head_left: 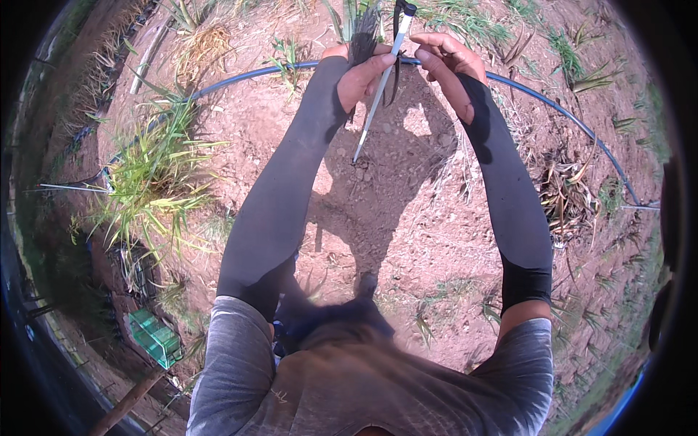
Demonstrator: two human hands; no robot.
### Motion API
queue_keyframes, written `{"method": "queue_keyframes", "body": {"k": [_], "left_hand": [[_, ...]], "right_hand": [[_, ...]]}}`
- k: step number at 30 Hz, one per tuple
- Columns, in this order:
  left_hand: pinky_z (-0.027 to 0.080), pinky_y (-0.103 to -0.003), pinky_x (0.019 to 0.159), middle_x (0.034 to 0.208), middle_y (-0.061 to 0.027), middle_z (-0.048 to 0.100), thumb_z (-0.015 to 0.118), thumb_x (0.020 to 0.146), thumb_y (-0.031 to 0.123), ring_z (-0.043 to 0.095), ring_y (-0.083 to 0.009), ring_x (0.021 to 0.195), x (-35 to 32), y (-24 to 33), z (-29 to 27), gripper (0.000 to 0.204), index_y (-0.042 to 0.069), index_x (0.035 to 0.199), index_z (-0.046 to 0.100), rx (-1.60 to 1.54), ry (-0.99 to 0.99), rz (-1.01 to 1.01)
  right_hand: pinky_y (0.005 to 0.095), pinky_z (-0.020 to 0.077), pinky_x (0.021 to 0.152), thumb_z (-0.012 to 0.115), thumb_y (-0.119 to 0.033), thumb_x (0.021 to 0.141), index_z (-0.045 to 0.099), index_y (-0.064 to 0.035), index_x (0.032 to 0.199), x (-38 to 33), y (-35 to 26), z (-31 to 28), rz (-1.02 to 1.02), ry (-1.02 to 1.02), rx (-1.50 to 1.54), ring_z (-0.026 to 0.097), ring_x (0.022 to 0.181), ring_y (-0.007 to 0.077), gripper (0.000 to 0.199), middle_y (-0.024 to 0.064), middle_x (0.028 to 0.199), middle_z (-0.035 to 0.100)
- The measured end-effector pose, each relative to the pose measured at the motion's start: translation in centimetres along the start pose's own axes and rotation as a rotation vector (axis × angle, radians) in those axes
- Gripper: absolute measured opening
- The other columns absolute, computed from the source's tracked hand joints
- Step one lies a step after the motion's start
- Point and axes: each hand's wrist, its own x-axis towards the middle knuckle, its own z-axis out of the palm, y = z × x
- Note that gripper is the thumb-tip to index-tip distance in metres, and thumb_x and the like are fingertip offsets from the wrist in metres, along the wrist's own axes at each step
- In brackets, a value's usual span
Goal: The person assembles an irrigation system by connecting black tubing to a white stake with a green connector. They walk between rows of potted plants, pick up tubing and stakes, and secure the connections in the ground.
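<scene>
Pale slender stake (378, 94) with black top fitting (407, 9), slanted at the left fingertips, above bare reddish soil (429, 243).

Left hand (358, 78): closed round a dark bundle of thin strands (363, 36), thumb lying against the stake. Right hand (454, 65): fingers bent, tips just beside the stake's upper part; whether they pinch anything thin cannot be told. Dark strap (395, 81): hanging alongside the stake, between the hands. Blue hose (254, 74): curving across the ground on both sides of the forearms. Grass clump (156, 189): green to yellowish, left. Green crate (154, 338): lower left, well apart from the hands.
</scene>
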Motion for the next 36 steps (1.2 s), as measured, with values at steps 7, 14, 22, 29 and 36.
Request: {"method": "queue_keyframes", "body": {"k": [7, 14, 22, 29, 36], "left_hand": [[0.037, -0.023, 0.044, 0.058, -0.0012, 0.054, 0.068, 0.082, 0.031, 0.051, -0.0073, 0.050, 0.1, 0.1, -0.1, 0.035, -0.001, 0.097, 0.064, -0.037, -0.038, -0.007], [0.030, -0.022, 0.041, 0.053, 0.0016, 0.047, 0.066, 0.084, 0.028, 0.043, -0.0062, 0.045, 0.4, 0.2, 0.1, 0.024, 0.004, 0.086, 0.063, -0.024, -0.049, 0.031], [0.031, -0.021, 0.041, 0.053, 0.0017, 0.047, 0.065, 0.084, 0.026, 0.044, -0.0058, 0.046, 0.3, 0.0, 0.0, 0.026, 0.002, 0.094, 0.065, 0.056, -0.027, 0.041], [0.037, -0.023, 0.044, 0.055, -0.0008, 0.053, 0.066, 0.083, 0.029, 0.049, -0.0075, 0.048, 0.1, 0.5, -0.1, 0.031, 0.000, 0.096, 0.067, 0.109, -0.044, 0.039], [0.036, -0.023, 0.043, 0.055, -0.0002, 0.052, 0.069, 0.081, 0.026, 0.050, -0.0075, 0.047, 0.2, 0.4, -0.3, 0.029, 0.001, 0.093, 0.065, -0.002, -0.067, 0.027]], "right_hand": [[0.0292, 0.0472, 0.067, 0.068, 0.006, 0.073, 0.065, -0.0050, 0.098, 2.2, 0.8, -1.9, -0.724, -0.156, -0.607, 0.059, 0.080, 0.0195, 0.027, 0.0068, 0.091, 0.061], [0.0300, 0.0480, 0.067, 0.069, 0.007, 0.072, 0.065, -0.0029, 0.094, 2.3, 0.4, -1.7, -0.746, -0.161, -0.639, 0.060, 0.078, 0.0204, 0.025, 0.0064, 0.087, 0.062], [0.0219, 0.0378, 0.053, 0.061, -0.025, 0.087, 0.059, -0.0070, 0.081, 1.2, 0.2, -0.2, 0.269, -0.150, -0.176, 0.049, 0.064, 0.0078, 0.019, -0.0016, 0.073, 0.054], [0.0223, 0.0433, 0.060, 0.060, -0.016, 0.086, 0.062, -0.0064, 0.091, 0.5, 0.5, -0.2, 0.124, -0.034, -0.151, 0.055, 0.073, 0.0091, 0.010, -0.0016, 0.081, 0.059], [0.0305, 0.0492, 0.069, 0.069, 0.006, 0.068, 0.065, -0.0045, 0.090, 1.5, 0.1, -0.7, -0.724, -0.023, -0.679, 0.061, 0.080, 0.0225, 0.025, 0.0066, 0.088, 0.062]]}}
